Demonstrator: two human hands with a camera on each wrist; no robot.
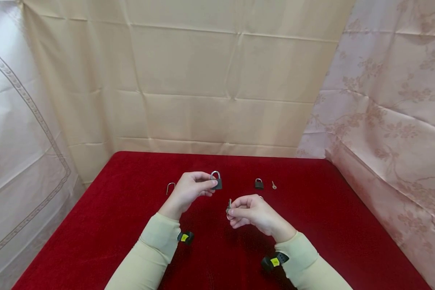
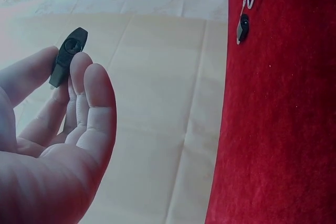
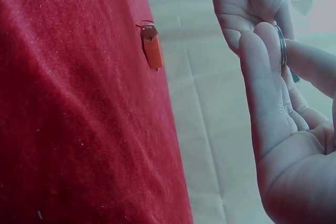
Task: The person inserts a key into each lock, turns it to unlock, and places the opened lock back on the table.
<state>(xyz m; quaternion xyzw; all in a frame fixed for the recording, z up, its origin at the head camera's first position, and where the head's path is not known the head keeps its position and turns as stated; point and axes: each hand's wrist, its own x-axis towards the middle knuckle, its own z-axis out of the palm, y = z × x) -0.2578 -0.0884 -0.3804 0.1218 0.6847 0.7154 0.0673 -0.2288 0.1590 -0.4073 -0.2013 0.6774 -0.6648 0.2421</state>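
Note:
My left hand [image 1: 193, 188] pinches a small dark padlock [image 1: 218, 184] by its body, with the silver shackle pointing up. In the left wrist view the underside of this padlock [image 2: 70, 53], with its keyhole, faces the camera between thumb and fingers. Lower and to the right, my right hand [image 1: 253, 211] pinches a key [image 1: 229, 203] on a metal ring, its blade pointing up. The ring [image 3: 281, 44] shows between thumb and fingers in the right wrist view. The two hands are apart, and the key does not touch the padlock.
On the red cloth table [image 1: 141, 233], another dark padlock [image 1: 259, 184] lies beside a loose key [image 1: 274, 185]. A silver shackle [image 1: 170, 186] shows left of my left hand. An orange block-like item [image 3: 152, 51] lies near the table's edge. Curtains hang behind.

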